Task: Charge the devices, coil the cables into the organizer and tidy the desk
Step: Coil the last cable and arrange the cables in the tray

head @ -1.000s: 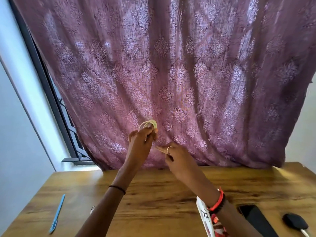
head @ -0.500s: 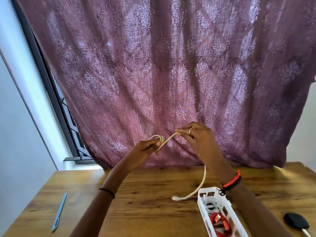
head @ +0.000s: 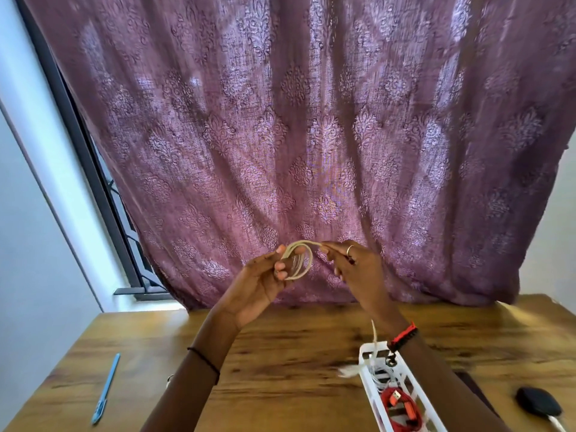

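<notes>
A cream white cable is looped into a small coil that my left hand pinches, palm up, above the wooden desk. My right hand grips the same cable just right of the coil. The loose tail hangs down behind my right wrist and its blurred end dangles beside the white plastic organizer. Inside the organizer lie a coiled red cable and thin white cables.
A blue pen lies on the desk's left side. A black device with a white cable sits at the right edge, next to a dark phone partly hidden by my right arm. A purple curtain hangs behind.
My right hand has carried the cable round another turn and dropped closer to my left. The coil has grown and opened toward me, and the hanging tail is shorter.
</notes>
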